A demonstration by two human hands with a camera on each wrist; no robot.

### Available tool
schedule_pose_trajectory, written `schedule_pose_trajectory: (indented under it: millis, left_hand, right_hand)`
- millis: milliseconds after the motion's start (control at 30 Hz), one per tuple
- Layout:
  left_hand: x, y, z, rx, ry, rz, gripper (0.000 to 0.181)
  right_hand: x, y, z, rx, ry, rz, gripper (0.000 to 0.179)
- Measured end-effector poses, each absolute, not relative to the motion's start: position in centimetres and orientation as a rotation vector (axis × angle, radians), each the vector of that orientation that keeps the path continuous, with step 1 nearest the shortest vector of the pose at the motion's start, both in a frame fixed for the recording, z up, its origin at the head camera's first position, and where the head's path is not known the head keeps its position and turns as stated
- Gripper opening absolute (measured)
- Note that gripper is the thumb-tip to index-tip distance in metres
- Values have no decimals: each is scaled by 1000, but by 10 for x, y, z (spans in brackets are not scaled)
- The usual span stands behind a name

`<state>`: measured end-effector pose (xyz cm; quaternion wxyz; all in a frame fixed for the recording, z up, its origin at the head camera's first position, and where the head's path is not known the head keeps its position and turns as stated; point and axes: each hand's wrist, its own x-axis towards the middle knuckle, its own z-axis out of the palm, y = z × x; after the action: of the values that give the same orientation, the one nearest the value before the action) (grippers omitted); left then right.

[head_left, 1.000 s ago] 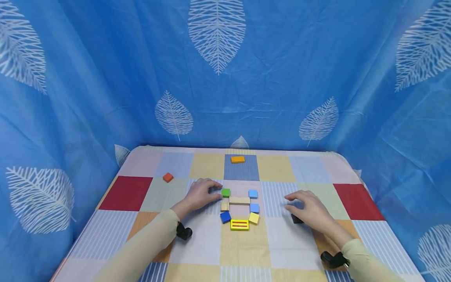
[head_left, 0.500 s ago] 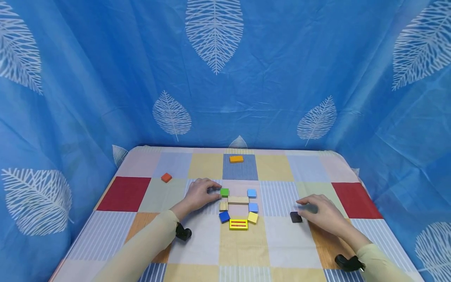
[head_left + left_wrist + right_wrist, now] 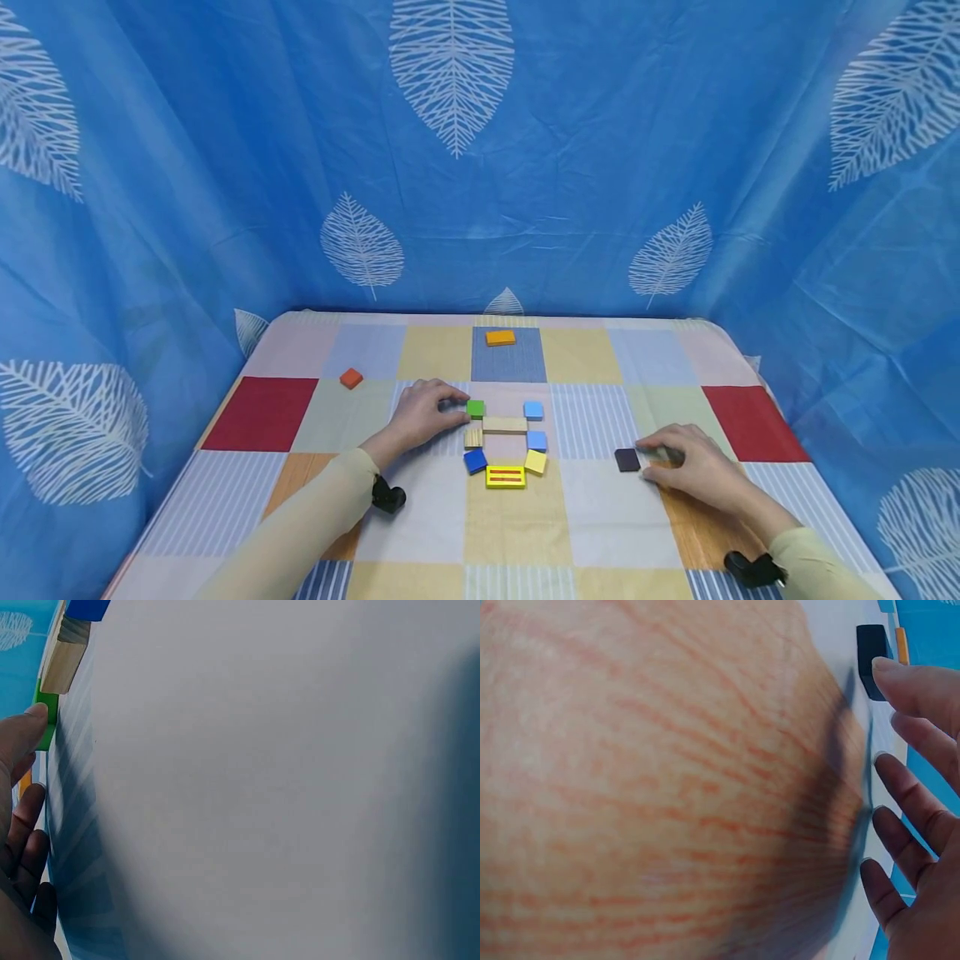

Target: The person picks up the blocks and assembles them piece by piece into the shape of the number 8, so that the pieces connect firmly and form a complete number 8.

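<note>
My left hand [image 3: 426, 414] lies beside a small green block [image 3: 476, 409], thumb and index finger apart with their tips right at its left side. In the left wrist view the thumb overlaps the green block [image 3: 48, 724], and the other fingers are loosely bent. Over to the right, my right hand [image 3: 693, 467] is close to a flat black block [image 3: 627, 460]. Its thumb and index finger are spread at that block's right edge, holding nothing. The right wrist view shows the thumb tip in front of the black block [image 3: 872, 664] and the remaining fingers spread.
Between the hands, blocks form a ring: a plain wooden bar [image 3: 505, 426], light blue blocks [image 3: 533, 410], a dark blue block [image 3: 475, 461], a pale yellow block [image 3: 536, 462] and a yellow-red brick [image 3: 506, 477]. Farther back lie an orange block [image 3: 500, 337] and a red block [image 3: 351, 378].
My right hand has drawn back to the right, uncovering the black block that it partly hid before. The left hand stays beside the green block. The head view has shifted slightly.
</note>
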<state>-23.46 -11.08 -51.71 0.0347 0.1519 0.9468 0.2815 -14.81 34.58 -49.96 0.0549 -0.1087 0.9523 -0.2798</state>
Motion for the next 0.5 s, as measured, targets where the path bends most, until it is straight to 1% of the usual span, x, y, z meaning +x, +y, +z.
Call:
schedule_pose_trajectory:
  millis: [233,500]
  left_hand:
    - [-235,-110,-517,451,2910,860,31]
    - [-235,-108,-514,428,2896,849,31]
  right_hand:
    - [-150,345,-505,-312,2873,-896,39]
    - [-151,346,-509,-365,2885,-906,38]
